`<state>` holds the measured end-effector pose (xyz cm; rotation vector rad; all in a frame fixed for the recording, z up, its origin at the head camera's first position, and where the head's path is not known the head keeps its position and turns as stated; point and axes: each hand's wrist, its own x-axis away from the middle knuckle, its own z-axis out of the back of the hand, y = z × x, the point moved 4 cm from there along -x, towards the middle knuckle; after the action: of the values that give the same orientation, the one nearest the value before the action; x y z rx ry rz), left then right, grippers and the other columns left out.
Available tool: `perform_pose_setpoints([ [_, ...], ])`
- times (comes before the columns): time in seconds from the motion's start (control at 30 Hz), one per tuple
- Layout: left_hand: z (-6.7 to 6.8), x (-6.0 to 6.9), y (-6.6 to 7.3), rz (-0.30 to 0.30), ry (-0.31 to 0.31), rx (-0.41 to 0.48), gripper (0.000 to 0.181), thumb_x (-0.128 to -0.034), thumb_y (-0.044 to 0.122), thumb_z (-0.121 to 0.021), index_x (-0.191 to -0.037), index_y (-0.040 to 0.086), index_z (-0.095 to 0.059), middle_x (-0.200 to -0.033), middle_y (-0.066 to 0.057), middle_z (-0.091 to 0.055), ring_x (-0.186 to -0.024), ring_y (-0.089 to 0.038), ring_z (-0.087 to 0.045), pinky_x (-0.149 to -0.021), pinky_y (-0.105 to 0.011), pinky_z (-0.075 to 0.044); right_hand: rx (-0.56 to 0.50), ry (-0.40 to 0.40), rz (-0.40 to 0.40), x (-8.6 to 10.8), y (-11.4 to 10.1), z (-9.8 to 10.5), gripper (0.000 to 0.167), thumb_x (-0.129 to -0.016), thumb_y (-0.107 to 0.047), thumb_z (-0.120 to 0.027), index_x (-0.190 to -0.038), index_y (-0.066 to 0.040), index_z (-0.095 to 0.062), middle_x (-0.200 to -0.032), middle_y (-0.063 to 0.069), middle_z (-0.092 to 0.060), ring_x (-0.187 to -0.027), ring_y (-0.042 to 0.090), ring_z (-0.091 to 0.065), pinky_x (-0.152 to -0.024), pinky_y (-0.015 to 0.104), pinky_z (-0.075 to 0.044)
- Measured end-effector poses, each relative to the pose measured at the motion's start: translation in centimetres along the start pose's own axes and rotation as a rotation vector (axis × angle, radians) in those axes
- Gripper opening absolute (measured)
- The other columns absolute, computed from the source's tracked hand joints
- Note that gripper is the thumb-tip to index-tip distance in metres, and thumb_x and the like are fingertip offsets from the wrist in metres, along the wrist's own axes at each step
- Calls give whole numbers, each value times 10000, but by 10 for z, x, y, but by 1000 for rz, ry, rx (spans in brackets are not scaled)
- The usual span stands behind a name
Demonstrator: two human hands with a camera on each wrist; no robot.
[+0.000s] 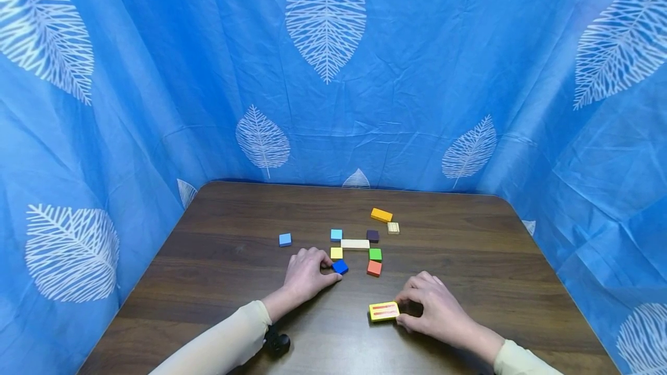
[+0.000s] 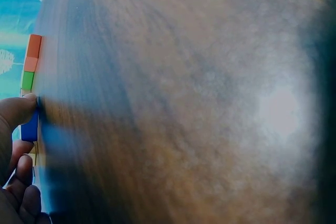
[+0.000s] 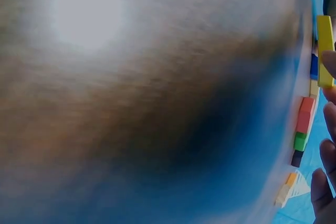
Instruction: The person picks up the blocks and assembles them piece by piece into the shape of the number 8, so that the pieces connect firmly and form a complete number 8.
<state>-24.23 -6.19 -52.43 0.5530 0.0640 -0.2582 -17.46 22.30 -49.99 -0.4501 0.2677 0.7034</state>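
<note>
With thumb and finger, my left hand (image 1: 308, 274) pinches a dark blue block (image 1: 340, 267), which sits at an angle just below a yellow block (image 1: 336, 253). My right hand (image 1: 433, 308) grips the right end of a yellow rectangular block (image 1: 384, 311) whose top is pale with red stripes. That block seems slightly raised in the right wrist view. A long cream block (image 1: 355, 244) lies between several small ones: a light blue block (image 1: 336, 235) and the yellow one on its left, a black block (image 1: 372, 236), a green block (image 1: 375, 254) and a red block (image 1: 374, 268) on its right.
An orange block (image 1: 381, 214) and a small striped wooden block (image 1: 393, 228) lie farther back on the brown table (image 1: 458, 242). Off to the left sits another blue block (image 1: 285, 239). A blue leaf-print curtain (image 1: 401, 103) surrounds the table's back and sides.
</note>
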Motion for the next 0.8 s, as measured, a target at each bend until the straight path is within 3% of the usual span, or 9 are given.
perform_pose_setpoints([
  [0.47, -1, -1, 0, 2, -1, -6, 307, -803, 478, -851, -899, 225, -705, -925, 82, -605, -876, -165, -485, -795, -377, -371, 63, -43, -153, -41, -1, -8, 260, -746, -375, -899, -951, -262, -787, -904, -188, -593, -930, 77, -476, -811, 376, -435],
  [0.8, 0, 0, 0, -5, 16, -11, 311, -796, 472, -856, -891, 222, -698, -926, 78, -607, -876, -169, -487, -792, -376, -369, 106, 2, -137, -60, -5, -21, 283, -719, -339, -919, -951, -238, -792, -888, -132, -616, -912, 110, -498, -819, 387, -448],
])
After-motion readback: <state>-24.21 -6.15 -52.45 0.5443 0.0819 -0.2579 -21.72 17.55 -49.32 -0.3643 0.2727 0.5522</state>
